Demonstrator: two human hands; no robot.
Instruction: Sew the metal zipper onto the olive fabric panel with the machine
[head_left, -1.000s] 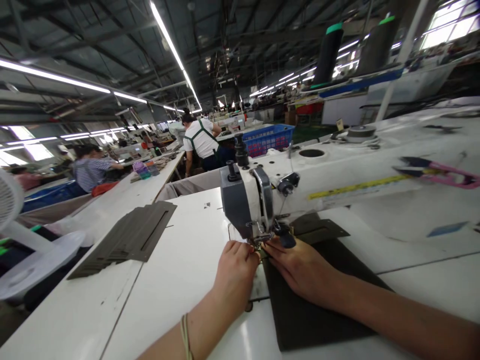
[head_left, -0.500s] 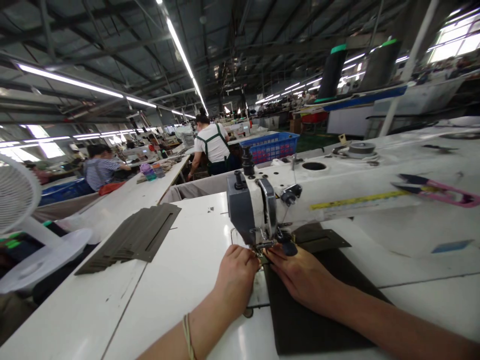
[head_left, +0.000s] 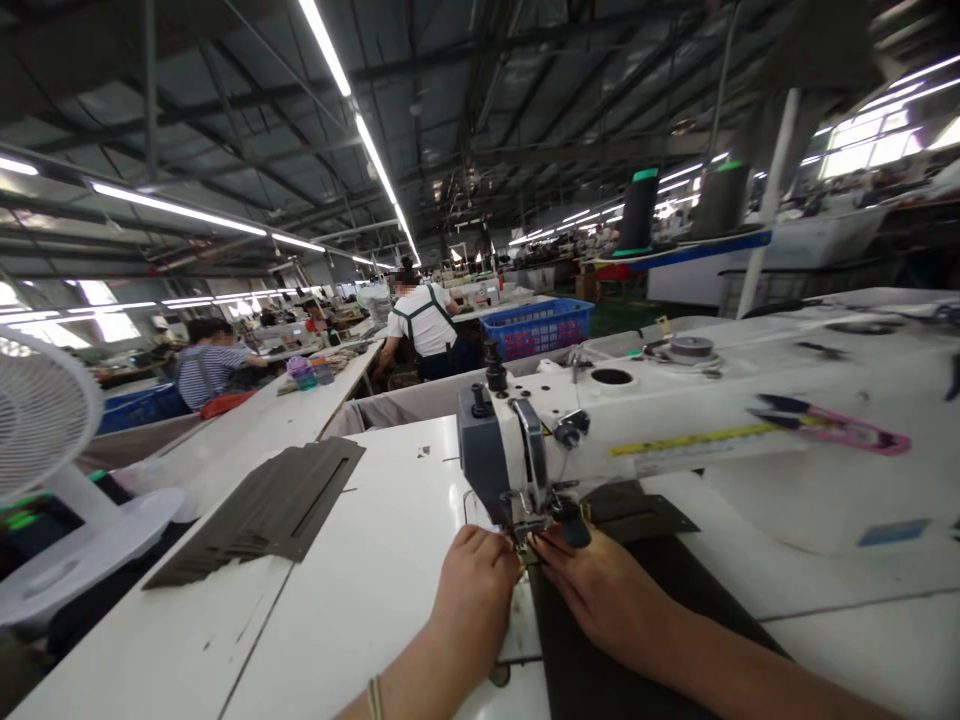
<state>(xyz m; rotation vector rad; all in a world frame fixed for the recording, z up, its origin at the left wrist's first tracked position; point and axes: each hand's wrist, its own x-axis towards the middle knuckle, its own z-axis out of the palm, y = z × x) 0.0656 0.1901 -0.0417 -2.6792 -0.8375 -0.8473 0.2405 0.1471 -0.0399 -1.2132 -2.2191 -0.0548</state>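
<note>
Dark fabric panel at the machine needle, a hand at either side

From the head view, a dark fabric panel (head_left: 592,680) lies on the near right of the white table (head_left: 375,640), its far left edge at the presser foot (head_left: 527,527) of the sewing machine (head_left: 487,460); the left hand (head_left: 478,585) sits just left of the foot, fingers curled in, fingertips at the work's edge; the right hand (head_left: 596,580) rests over the panel, fingers stretched together towards the foot; whether either pinches the cloth cannot be told, as the fingertips are partly hidden.

The panel looks light, matt and fairly firm, so it should lie flat, slide easily on the smooth table and resist tearing, though a dragging edge could skew it; the best hold is probably light pressure from a flat right palm, with left fingertips steadying the edge, clear of the needle.

Beyond the right hand lies a slotted piece (head_left: 645,513); whether it is joined to the panel cannot be told; a fanned stack of similar slotted pieces (head_left: 277,510) lies far left.
</note>
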